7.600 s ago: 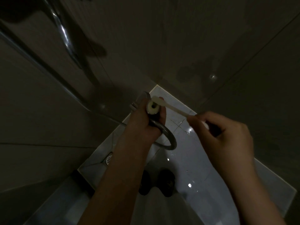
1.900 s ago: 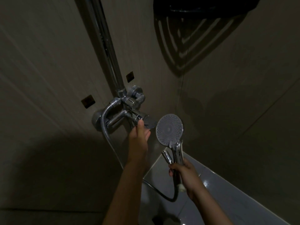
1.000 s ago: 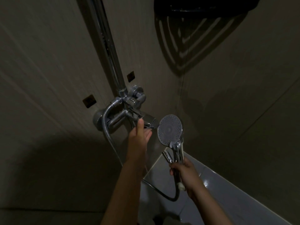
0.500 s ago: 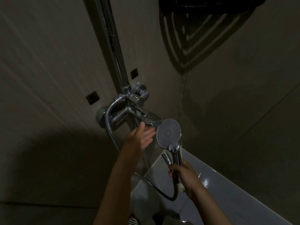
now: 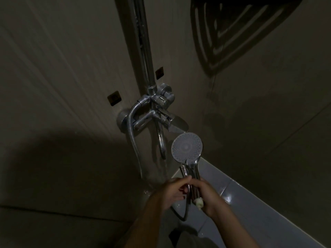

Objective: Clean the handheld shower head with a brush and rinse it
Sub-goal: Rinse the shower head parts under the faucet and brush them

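The handheld shower head (image 5: 187, 149) stands upright with its round nozzle face toward me, just below the tap lever. My right hand (image 5: 207, 196) grips its chrome handle, and a white end piece (image 5: 199, 203) sticks out under the fist. A short chrome hose end (image 5: 184, 171) stands beside the handle. My left hand (image 5: 172, 191) curls round the lower part of this hose end, thumb on top, touching my right hand. The flexible hose (image 5: 131, 138) loops down from the mixer and back up between my hands. No brush is visible.
The chrome wall mixer (image 5: 157, 115) with its curved spout (image 5: 162, 145) sits above the shower head; a faint stream seems to fall from the spout. A vertical riser pipe (image 5: 145, 51) runs up the tiled wall. A pale ledge (image 5: 250, 197) runs along the right.
My left hand has left the tap lever and dropped to the hose end beside my right hand. The shower head has stayed upright in my right hand.
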Demonstrator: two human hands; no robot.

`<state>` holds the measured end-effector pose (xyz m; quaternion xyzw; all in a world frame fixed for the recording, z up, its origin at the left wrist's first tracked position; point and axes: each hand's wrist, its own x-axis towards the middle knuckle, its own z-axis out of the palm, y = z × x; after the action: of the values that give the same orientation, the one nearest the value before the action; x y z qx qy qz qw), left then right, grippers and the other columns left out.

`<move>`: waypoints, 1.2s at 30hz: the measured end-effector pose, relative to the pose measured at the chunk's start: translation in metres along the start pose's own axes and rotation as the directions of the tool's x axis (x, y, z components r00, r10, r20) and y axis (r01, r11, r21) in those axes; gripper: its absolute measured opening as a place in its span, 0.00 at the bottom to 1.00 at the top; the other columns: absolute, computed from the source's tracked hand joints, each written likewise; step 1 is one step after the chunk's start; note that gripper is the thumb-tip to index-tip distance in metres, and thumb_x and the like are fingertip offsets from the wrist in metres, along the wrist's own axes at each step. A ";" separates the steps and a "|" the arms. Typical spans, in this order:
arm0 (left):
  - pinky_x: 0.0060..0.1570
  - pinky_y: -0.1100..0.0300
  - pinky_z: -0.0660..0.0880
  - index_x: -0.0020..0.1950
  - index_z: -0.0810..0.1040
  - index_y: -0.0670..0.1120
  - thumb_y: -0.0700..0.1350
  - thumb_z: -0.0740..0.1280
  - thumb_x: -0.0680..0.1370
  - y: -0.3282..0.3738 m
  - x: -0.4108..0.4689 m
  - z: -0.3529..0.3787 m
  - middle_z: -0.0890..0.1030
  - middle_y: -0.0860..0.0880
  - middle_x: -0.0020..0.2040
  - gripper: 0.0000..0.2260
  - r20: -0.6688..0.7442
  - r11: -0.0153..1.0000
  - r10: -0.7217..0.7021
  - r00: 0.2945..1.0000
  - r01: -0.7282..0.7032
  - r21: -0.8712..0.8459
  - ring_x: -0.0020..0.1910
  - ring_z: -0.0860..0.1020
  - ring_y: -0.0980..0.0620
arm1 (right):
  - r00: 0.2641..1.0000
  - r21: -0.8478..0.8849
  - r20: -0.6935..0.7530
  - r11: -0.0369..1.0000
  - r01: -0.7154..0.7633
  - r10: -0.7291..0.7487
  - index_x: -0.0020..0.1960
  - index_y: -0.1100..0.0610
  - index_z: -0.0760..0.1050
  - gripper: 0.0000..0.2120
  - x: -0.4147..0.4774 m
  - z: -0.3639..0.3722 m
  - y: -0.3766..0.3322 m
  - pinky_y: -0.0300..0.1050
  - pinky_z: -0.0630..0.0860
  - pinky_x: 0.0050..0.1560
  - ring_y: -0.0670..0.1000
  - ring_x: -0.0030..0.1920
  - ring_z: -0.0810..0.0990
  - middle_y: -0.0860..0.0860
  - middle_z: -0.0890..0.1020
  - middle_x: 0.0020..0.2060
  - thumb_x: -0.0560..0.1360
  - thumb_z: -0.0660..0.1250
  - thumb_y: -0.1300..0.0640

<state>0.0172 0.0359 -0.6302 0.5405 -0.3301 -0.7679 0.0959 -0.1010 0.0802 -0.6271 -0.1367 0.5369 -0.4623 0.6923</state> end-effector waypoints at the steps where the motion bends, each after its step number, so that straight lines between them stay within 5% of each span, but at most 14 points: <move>1: 0.46 0.58 0.74 0.49 0.78 0.47 0.53 0.66 0.76 -0.004 0.001 0.004 0.82 0.50 0.37 0.10 0.019 0.998 -0.003 1.000 0.004 -0.065 0.43 0.80 0.52 | 1.000 0.013 0.008 1.000 -0.015 0.015 0.51 0.62 0.72 0.06 0.001 0.001 0.001 0.41 0.74 0.30 0.53 0.32 0.77 0.58 0.77 0.34 0.74 0.62 0.64; 5: 0.56 0.54 0.75 0.48 0.81 0.48 0.54 0.66 0.76 -0.014 0.012 0.011 0.86 0.49 0.40 0.11 0.019 0.982 -0.001 1.000 0.004 -0.186 0.49 0.82 0.50 | 0.999 -0.001 -0.019 0.999 -0.033 0.033 0.53 0.62 0.70 0.07 0.006 0.004 0.007 0.44 0.74 0.33 0.54 0.33 0.77 0.58 0.77 0.34 0.75 0.61 0.64; 10: 0.41 0.58 0.76 0.51 0.82 0.45 0.51 0.65 0.77 -0.016 0.024 0.013 0.85 0.45 0.43 0.12 -0.045 0.947 -0.063 0.997 0.046 -0.318 0.45 0.82 0.50 | 0.998 -0.068 -0.056 0.998 -0.008 0.004 0.55 0.65 0.73 0.08 0.009 0.008 0.014 0.43 0.76 0.35 0.54 0.37 0.80 0.58 0.79 0.37 0.76 0.60 0.66; 16: 0.40 0.58 0.77 0.47 0.82 0.42 0.47 0.65 0.77 -0.021 0.036 0.007 0.85 0.44 0.39 0.10 -0.010 0.919 -0.073 0.997 0.063 -0.390 0.40 0.83 0.50 | 0.995 -0.164 -0.100 0.986 -0.006 -0.010 0.46 0.66 0.77 0.04 0.013 0.007 0.015 0.40 0.76 0.32 0.53 0.34 0.80 0.60 0.81 0.36 0.75 0.63 0.66; 20: 0.36 0.60 0.77 0.43 0.81 0.43 0.46 0.65 0.78 -0.025 0.045 0.010 0.84 0.46 0.34 0.09 -0.066 0.929 -0.049 0.997 0.021 -0.370 0.34 0.82 0.51 | 0.988 -0.155 -0.151 0.988 -0.011 -0.013 0.50 0.70 0.75 0.09 0.013 0.003 0.020 0.42 0.74 0.30 0.53 0.32 0.79 0.61 0.80 0.34 0.73 0.66 0.66; 23: 0.39 0.58 0.76 0.44 0.81 0.44 0.48 0.64 0.78 -0.034 0.052 0.014 0.85 0.47 0.35 0.10 -0.124 0.943 -0.057 0.991 0.012 -0.333 0.39 0.82 0.49 | 0.984 -0.126 -0.179 0.992 -0.030 0.007 0.55 0.70 0.72 0.14 0.010 -0.001 0.028 0.42 0.75 0.30 0.54 0.35 0.80 0.62 0.79 0.38 0.73 0.66 0.63; 28: 0.49 0.54 0.77 0.55 0.81 0.42 0.53 0.64 0.77 -0.042 0.058 0.016 0.84 0.43 0.48 0.16 -0.183 0.960 -0.093 0.979 0.040 -0.276 0.49 0.82 0.46 | 0.986 -0.025 -0.164 0.999 -0.020 0.015 0.53 0.64 0.74 0.11 0.006 -0.004 0.032 0.45 0.73 0.37 0.57 0.40 0.77 0.64 0.77 0.44 0.76 0.62 0.58; 36: 0.44 0.56 0.77 0.56 0.78 0.43 0.50 0.63 0.79 -0.043 0.058 0.013 0.83 0.44 0.46 0.13 -0.228 0.979 -0.003 0.974 -0.044 -0.199 0.44 0.82 0.47 | 0.988 0.071 -0.138 0.996 -0.058 0.067 0.47 0.60 0.69 0.07 0.005 -0.003 0.035 0.37 0.69 0.21 0.47 0.26 0.75 0.56 0.75 0.32 0.79 0.61 0.56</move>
<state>-0.0081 0.0451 -0.6984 0.6085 -0.2425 -0.7299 0.1954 -0.0858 0.0957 -0.6555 -0.0638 0.5722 -0.4667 0.6713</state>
